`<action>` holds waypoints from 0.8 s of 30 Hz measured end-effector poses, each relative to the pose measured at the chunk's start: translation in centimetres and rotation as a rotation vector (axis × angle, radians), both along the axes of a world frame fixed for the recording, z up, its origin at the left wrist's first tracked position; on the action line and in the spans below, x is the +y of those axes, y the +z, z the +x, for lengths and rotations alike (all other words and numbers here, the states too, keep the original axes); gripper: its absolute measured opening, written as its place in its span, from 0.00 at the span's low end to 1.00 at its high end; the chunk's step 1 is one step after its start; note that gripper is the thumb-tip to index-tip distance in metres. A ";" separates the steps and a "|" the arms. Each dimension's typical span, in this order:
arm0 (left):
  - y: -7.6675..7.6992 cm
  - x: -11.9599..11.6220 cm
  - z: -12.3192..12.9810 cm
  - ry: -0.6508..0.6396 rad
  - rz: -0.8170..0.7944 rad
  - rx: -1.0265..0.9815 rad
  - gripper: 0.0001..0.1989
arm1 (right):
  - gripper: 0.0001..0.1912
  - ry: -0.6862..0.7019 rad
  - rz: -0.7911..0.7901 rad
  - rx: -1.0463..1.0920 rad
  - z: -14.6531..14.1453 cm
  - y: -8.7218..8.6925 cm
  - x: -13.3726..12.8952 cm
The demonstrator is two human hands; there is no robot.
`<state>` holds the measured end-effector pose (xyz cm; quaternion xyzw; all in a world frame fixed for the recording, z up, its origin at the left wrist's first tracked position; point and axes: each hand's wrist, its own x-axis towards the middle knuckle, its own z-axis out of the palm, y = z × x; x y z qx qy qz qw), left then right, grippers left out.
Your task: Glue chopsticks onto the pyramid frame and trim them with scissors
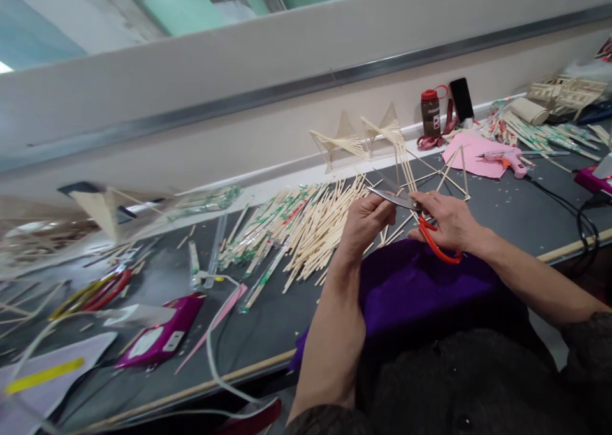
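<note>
My right hand point(447, 219) is closed around scissors with red-orange handles point(437, 243). Their blades point(394, 196) are parted and point left, over the top of my left hand. My left hand point(368, 221) is a fist close to the blades; whatever it grips is hidden by its fingers. A purple cloth point(415, 288) lies beneath both hands at the table edge. Just beyond them stands a frame of thin wooden sticks point(405, 167). To the left of my left hand spreads a pile of loose wooden sticks point(325, 231).
Packaged sticks point(268, 221) lie left of the pile. Two stick models point(339, 143) stand by the wall. A pink glue gun point(514, 162) rests on pink paper point(471, 151), near a bottle point(431, 113) and a phone point(461, 100). At left are pliers point(108, 291), a magenta device point(162, 333) and a white cable point(210, 346).
</note>
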<state>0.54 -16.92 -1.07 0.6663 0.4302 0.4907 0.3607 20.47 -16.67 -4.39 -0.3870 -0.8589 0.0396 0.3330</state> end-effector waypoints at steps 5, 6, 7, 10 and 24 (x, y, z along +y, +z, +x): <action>0.1 -0.1 -0.1 -0.013 0.006 0.023 0.17 | 0.35 -0.005 -0.005 -0.023 0.0 -0.2 0.1; 0.1 -0.1 -0.1 -0.015 0.009 0.029 0.17 | 0.35 -0.005 -0.006 -0.021 0.0 -0.2 0.1; 0.1 -0.2 -0.1 -0.015 0.013 0.036 0.17 | 0.35 -0.002 -0.006 -0.016 0.0 -0.3 0.1; 0.2 -0.3 0.1 -0.013 0.015 0.038 0.18 | 0.33 0.021 -0.006 0.014 -0.1 -0.2 0.2; -0.5 0.0 0.2 -0.052 -0.060 -0.058 0.18 | 0.21 -0.003 -0.035 0.007 0.0 0.1 0.0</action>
